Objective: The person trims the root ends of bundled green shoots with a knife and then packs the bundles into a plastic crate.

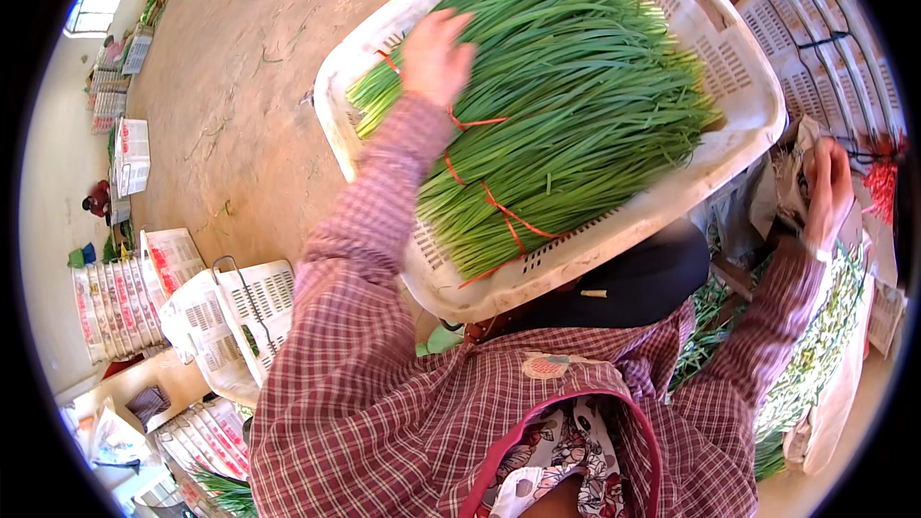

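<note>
Biggest first: we have bare brown floor (230, 115) across the upper left of the frame. Then the white plastic crate (758, 129), tilted across the upper centre; in it lie the long green stalks (566, 86), spanning most of its length, pale ends toward the left side and the far right. Stacked white crates (796, 53) fill the upper right; more white crates (257, 312) sit at lower left. A loose green pile (806, 364) lies at lower right, no ties that we can see.

Hands: the left hand (436, 62) is over the stalks near the crate's left end, fingers bent, slightly blurred; we can't tell whether it grips or only rests. The right hand (827, 194), right edge, has bent fingers against a crumpled grey-brown sheet (767, 197); grasp unclear to us.

Smallest: red ties (523, 222) on the stalks near their left ends.

Progress, our judgement: tied stalks are already laid in the crate, several ties visible; its right end shows bare wall, so room seems left. The loose pile looks unbundled yet.
</note>
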A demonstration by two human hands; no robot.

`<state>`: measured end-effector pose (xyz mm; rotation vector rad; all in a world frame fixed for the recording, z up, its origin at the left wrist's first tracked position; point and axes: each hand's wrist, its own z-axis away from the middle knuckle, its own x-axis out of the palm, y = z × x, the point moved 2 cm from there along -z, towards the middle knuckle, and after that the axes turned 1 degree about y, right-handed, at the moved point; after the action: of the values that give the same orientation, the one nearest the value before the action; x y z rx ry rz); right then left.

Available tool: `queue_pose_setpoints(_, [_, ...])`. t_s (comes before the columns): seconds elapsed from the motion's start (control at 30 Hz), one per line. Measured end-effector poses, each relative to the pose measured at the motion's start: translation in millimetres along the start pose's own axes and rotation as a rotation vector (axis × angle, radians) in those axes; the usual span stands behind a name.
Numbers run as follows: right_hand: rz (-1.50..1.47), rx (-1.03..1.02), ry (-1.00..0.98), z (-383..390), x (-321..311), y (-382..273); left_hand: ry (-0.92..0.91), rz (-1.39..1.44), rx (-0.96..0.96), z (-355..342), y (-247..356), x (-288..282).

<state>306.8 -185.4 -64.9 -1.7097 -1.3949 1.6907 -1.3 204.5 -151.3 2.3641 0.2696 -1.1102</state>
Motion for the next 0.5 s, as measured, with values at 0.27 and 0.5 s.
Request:
queue_pose_setpoints(0.27, [-0.120, 0.224, 0.072, 162, -19, 20, -0.554, -0.347, -0.119, 53, -68, -18])
queue_pose_setpoints(0.5, [-0.055, 0.410, 0.138, 249, -64, 36, -0.692, -0.380, -0.296, 71, -76, 24])
